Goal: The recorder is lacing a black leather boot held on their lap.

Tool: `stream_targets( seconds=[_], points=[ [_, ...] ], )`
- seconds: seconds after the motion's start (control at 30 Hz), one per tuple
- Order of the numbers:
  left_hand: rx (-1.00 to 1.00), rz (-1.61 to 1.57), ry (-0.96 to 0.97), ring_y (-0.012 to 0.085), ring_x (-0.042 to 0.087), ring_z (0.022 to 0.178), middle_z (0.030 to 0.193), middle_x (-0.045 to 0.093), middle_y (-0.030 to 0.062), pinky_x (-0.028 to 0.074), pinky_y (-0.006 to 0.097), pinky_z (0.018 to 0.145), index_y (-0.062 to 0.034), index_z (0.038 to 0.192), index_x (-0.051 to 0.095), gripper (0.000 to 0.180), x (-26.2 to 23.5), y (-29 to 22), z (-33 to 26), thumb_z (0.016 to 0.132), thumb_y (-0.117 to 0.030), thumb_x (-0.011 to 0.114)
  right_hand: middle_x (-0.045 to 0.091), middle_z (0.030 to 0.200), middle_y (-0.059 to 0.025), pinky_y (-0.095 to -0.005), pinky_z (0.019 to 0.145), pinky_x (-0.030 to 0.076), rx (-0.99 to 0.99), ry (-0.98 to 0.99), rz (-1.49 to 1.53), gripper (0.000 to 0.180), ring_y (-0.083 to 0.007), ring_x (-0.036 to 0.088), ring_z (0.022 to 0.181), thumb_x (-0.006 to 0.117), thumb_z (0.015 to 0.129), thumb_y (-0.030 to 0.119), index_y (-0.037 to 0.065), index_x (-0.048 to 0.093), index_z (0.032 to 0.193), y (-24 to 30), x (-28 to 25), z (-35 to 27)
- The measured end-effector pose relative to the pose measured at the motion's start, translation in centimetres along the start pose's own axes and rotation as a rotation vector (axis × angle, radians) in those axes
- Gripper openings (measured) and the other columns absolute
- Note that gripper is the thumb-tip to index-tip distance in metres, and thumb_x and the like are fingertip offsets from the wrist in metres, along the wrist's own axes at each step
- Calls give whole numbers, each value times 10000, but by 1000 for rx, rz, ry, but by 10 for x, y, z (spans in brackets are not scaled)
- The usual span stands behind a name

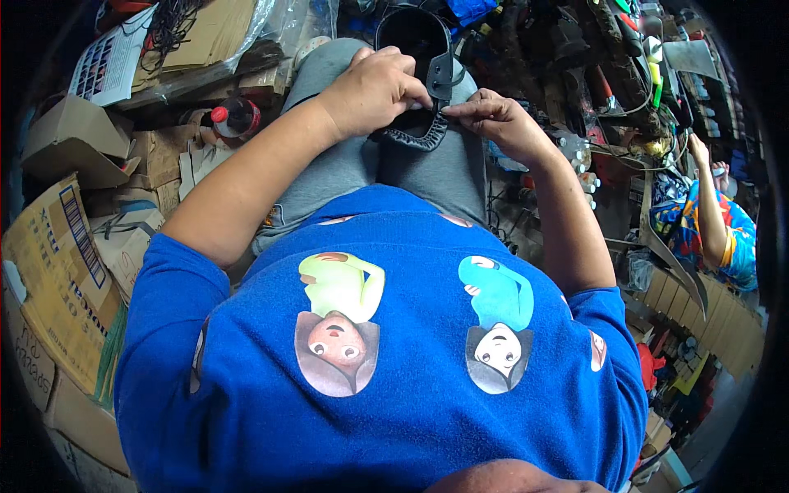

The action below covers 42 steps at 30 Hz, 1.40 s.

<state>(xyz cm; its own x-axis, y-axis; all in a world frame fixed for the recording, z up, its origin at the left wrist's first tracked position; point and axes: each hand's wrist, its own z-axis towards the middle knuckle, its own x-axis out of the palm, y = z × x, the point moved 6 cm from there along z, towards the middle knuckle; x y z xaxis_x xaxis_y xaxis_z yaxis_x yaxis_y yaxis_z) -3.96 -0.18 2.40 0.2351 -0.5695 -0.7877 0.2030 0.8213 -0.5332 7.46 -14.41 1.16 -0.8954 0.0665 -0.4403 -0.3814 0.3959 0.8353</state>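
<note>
Both hands pinch a black leather strap piece (421, 131) on the lap: left hand (374, 89) clamps its top, right hand (497, 119) fingers grip its right edge.

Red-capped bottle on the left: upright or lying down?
Lying down. The bottle rests on its side among cardboard boxes, red cap pointing left. How full it is: cannot tell.

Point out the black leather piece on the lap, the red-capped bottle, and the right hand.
Black leather piece (413, 135), head view: its gathered lower edge.
Red-capped bottle (234, 117), head view: its dark body below the cap.
Right hand (493, 115), head view: back of the hand.
</note>
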Motion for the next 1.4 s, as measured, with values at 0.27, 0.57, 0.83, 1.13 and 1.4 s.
stream_targets(
  seconds=[0.27, 0.57, 0.83, 1.13, 1.4],
  points=[
    [-320, -22, 55, 189, 539, 902, 819, 618, 4, 320, 374, 846, -185, 991, 697, 215, 1, 0, -15, 780, -208, 666, 660, 904, -10, -219, 757, 479, 119, -131, 331, 293, -65, 586, 807, 675, 818, 53, 59, 664, 1111, -4, 11, -7],
    [-518, -100, 157, 198, 614, 875, 856, 679, 26, 281, 379, 825, -128, 987, 645, 282, 20, 6, -2, 764, -295, 687, 658, 870, -1, -232, 794, 482, 222, -136, 411, 259, -75, 598, 822, 751, 764, 86, 34, 657, 1000, -4, 9, 4],
    [-526, -351, 221, 239, 629, 860, 859, 679, 81, 405, 390, 781, -68, 907, 655, 232, 25, 8, 5, 759, -242, 697, 624, 765, 25, -217, 697, 436, 206, -113, 248, 144, -51, 540, 717, 756, 765, 119, 48, 638, 808, 3, 7, 12],
    [-302, -91, 144, 312, 567, 854, 782, 622, 132, 446, 408, 763, -61, 843, 618, 122, -1, -1, -3, 788, -167, 645, 610, 776, 36, -225, 723, 418, 169, -127, 374, 166, -63, 530, 743, 741, 781, 160, 55, 624, 837, -11, -4, -2],
    [-294, -142, 220, 354, 631, 848, 858, 657, 169, 492, 434, 748, -64, 922, 638, 137, 10, -2, 4, 845, -141, 554, 602, 807, 19, -233, 702, 440, 192, -129, 343, 228, -80, 545, 770, 745, 786, 203, 36, 657, 914, -25, -1, -28]
  ],
)
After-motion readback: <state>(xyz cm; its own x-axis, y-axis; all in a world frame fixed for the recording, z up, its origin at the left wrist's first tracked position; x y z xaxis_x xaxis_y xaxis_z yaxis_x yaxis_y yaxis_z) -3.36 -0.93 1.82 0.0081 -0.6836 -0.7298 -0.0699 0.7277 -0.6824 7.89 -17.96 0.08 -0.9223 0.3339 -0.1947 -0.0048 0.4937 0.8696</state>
